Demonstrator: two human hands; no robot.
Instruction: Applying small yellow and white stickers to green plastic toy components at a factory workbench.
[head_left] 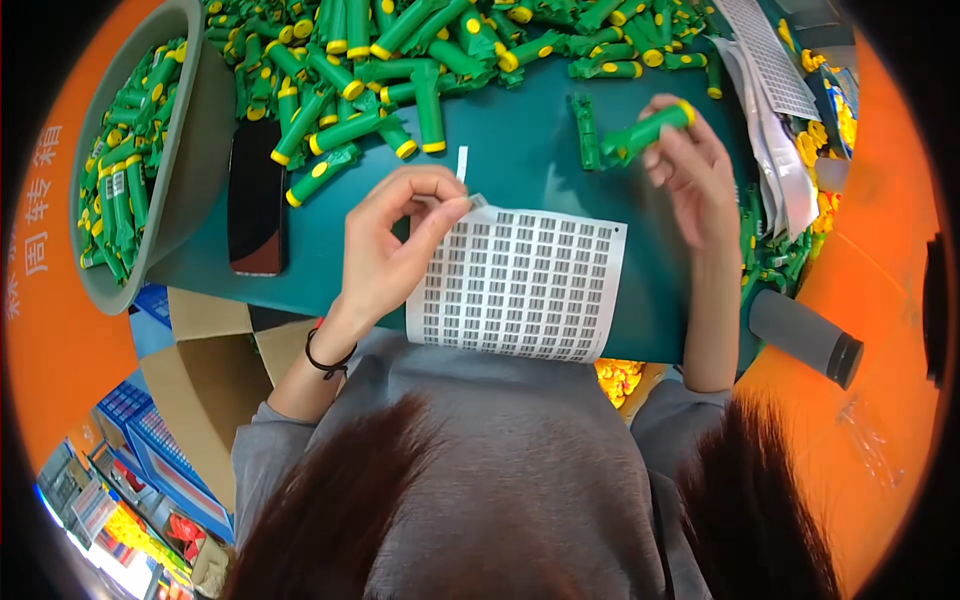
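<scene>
A white sheet of barcode stickers (520,285) lies at the table's near edge and hangs a little over it. Thumb and forefinger of my left hand (400,225) pinch the sheet's upper left corner, where a narrow white strip (462,163) sticks up. My right hand (697,175) is raised at the right, closed on a green tube with a yellow end (648,132); the tube is slightly blurred. Just left of it, a second green tube (584,132) lies alone on the dark green table (540,185).
More green tubes (430,110) are heaped along the back. A grey tub (160,190) full of them stands left, beside a dark phone (256,200). At right are stacked sticker sheets (770,60), plastic bags (770,150) and a grey cylinder (800,335). An open carton (215,390) sits below left.
</scene>
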